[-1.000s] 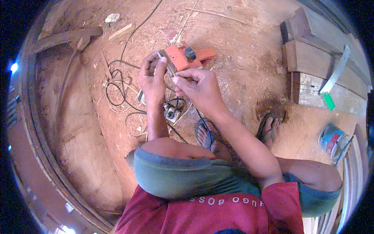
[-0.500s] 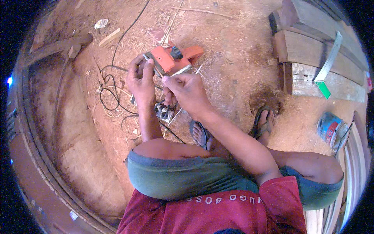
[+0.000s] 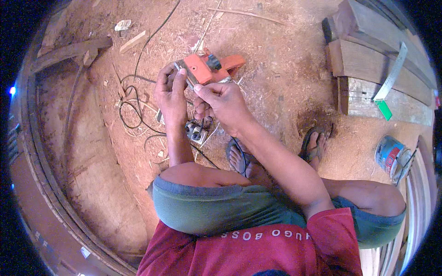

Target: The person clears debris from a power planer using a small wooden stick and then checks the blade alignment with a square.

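Observation:
My left hand pinches one end of a narrow metal strip, which looks like a planer blade. Thumb and fingers of my right hand close on its other end, so the strip slants between both hands. Just beyond it lies an orange electric hand planer with a black knob and a loop handle. My fingers hide part of the strip and the planer's near side. Whether the strip touches the planer, I cannot tell.
Below my hands sits a socket block with plugs; black cable coils to its left. Thick timber beams at right carry a square with a green handle. A paint tin stands nearer. Wood shavings litter the ground.
Both hands still hold the strip, with small shifts of the fingers and a slight turn of the strip. The whole view has shifted slightly; the planer stays in place.

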{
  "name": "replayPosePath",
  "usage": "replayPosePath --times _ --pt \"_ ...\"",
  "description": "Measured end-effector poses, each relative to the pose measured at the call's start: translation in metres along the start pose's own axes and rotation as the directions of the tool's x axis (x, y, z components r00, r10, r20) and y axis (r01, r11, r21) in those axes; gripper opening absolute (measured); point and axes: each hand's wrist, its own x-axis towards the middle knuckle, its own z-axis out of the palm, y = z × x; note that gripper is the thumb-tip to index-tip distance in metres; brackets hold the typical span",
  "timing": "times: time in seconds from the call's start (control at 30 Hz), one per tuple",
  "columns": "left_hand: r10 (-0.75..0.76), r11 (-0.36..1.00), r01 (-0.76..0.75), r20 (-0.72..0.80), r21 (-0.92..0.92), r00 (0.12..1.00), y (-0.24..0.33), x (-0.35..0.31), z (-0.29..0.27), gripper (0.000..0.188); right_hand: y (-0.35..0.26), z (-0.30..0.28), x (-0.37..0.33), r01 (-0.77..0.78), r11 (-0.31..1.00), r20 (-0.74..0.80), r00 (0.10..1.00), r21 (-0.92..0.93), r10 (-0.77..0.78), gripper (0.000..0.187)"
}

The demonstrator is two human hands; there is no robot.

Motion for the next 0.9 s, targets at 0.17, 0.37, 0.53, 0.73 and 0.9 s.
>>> replayPosePath --times 0.17,0.37,0.53,0.73,0.9 --pt "-0.028 0.998 0.029 0.028 -0.059 0.999 -0.006 0.003 -0.003 0.027 -0.003 0.002 -0.002 -0.117 0.986 0.003 0.993 0.116 0.118 0.024" --pt "-0.016 0.999 0.017 0.028 -0.044 0.999 -0.004 0.005 -0.003 0.026 0.001 -0.003 0.004 -0.162 0.985 0.020 0.987 0.056 0.161 0.026" --pt "0.002 1.000 -0.002 -0.015 -0.009 1.000 0.001 0.005 -0.001 0.021 -0.005 -0.010 -0.004 -0.138 0.988 0.092 0.987 0.069 0.132 0.027" --pt "0.128 0.985 -0.124 -0.025 0.116 0.991 -0.006 0.012 0.002 0.017 -0.001 -0.016 0.000 -0.032 0.995 0.103 0.994 -0.089 0.041 0.028" --pt "0.165 0.975 -0.153 -0.058 0.162 0.985 -0.008 0.011 0.004 0.017 0.000 -0.011 -0.001 -0.011 0.977 0.015 1.000 -0.213 0.015 0.027"
